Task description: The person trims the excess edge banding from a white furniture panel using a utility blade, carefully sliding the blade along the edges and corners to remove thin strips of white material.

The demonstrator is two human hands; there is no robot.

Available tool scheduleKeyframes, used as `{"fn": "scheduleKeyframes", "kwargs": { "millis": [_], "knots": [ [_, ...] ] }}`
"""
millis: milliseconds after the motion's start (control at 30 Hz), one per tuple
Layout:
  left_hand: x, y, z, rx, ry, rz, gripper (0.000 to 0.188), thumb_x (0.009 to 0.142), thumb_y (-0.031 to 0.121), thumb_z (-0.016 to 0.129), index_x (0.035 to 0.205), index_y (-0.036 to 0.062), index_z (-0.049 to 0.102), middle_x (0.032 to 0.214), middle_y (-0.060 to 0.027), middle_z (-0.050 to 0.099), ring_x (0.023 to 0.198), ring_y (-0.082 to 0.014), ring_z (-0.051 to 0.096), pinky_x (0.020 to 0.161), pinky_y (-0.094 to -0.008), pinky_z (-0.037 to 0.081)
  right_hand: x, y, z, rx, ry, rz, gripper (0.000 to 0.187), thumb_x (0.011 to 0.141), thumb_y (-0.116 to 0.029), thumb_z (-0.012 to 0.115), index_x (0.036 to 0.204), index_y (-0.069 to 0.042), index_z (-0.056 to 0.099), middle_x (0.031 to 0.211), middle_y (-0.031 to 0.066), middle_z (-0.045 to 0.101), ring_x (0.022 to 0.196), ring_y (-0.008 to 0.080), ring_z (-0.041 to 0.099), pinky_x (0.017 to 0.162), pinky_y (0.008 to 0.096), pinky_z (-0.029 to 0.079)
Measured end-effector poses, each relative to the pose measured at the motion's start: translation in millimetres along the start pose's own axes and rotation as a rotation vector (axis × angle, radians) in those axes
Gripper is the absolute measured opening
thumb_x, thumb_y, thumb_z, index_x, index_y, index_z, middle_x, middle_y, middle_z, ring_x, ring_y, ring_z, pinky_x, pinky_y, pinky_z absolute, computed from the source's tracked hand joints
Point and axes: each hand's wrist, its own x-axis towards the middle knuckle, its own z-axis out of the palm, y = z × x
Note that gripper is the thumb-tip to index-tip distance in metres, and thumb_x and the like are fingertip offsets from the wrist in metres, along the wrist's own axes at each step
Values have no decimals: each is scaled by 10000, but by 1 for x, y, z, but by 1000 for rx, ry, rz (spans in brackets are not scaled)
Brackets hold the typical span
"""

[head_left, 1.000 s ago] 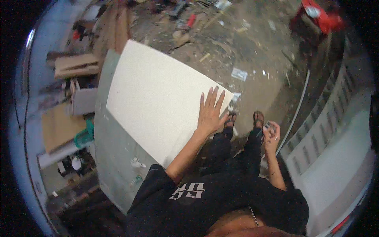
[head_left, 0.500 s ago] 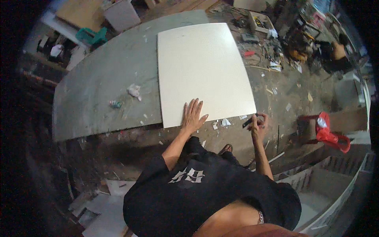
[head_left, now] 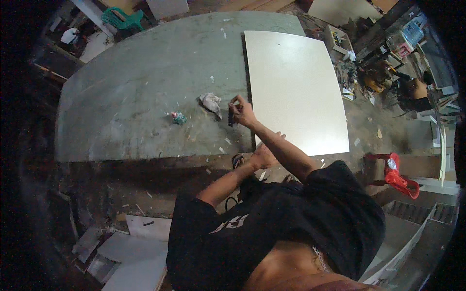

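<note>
A large off-white panel [head_left: 296, 87] lies on the grey-green tabletop [head_left: 121, 82], toward its right end. My left hand [head_left: 264, 157] rests at the panel's near left corner with fingers stretched onto it; my right forearm crosses over and hides part of it. Reaching across to the left, my right hand [head_left: 244, 112] is closed around a small black tool [head_left: 231, 118], whose kind I cannot make out. It hovers by the panel's left edge. Close to it on the tabletop is a crumpled whitish rag [head_left: 210, 103], and farther left a small teal-and-red clump [head_left: 178, 117].
A red plastic chair or stool [head_left: 398, 177] stands at the right, and a green chair [head_left: 121, 19] at the far left. Tools and clutter, with a wooden box [head_left: 338, 40], lie on the floor beyond the panel's right side. A person [head_left: 417, 89] is at the far right.
My right hand has swung from the panel's near right corner across to its left edge, keeping the black tool. My left hand has slipped back toward the near edge. The view has shifted left.
</note>
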Motion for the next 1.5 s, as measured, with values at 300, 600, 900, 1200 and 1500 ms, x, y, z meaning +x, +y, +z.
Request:
{"fn": "scheduleKeyframes", "kwargs": {
  "millis": [300, 600, 900, 1200, 1500],
  "knots": [
    [-18, -6, -14, 15, 111, -42, 591, 917, 433, 544, 1373, 64, 471, 1461, -147, 394, 1406, -326, 288, 1188, -488, 159, -32, 55, -93, -117, 176, -11, 303, 956, -276, 611, 1040, 10, 660, 862, 110, 715, 726, 153, 648, 639, 303, 515],
    [-13, -3, -11, -14, 163, -255, 568, 867, 324, 636, 1343, 48, 495, 1431, -182, 420, 1385, -345, 326, 1168, -504, 192, -116, 167, -381, -807, 852, 52, 470, 846, -259, 716, 1243, -49, 577, 964, 169, 678, 867, 281, 660, 763, 389, 518],
    [-55, 11, 43, 358, 945, -1248, 680, 904, 409, 631, 1380, -7, 381, 1383, -196, 400, 1230, -379, 441, 1005, -509, 386, -60, 210, -429, -21, 362, 371, 593, 854, -391, 727, 1256, 9, 554, 1027, 193, 675, 895, 222, 641, 780, 332, 505],
    [50, 72, 129, -1579, 1332, -1525, 999, 791, 812, 485, 1527, 191, 217, 1567, -60, 218, 1372, -304, 295, 1092, -515, 304, 35, 198, -476, 92, 305, 191, 553, 885, -422, 672, 1128, 67, 589, 1042, 236, 679, 970, 284, 662, 820, 380, 504],
    [94, 49, 138, -1256, 1831, -1574, 747, 983, 556, 389, 1542, 112, 168, 1556, -134, 281, 1379, -319, 360, 1098, -525, 337, 50, 186, -468, -356, 508, 130, 591, 878, -516, 652, 932, 72, 660, 846, 179, 687, 778, 234, 635, 716, 371, 490]
  ]
}}
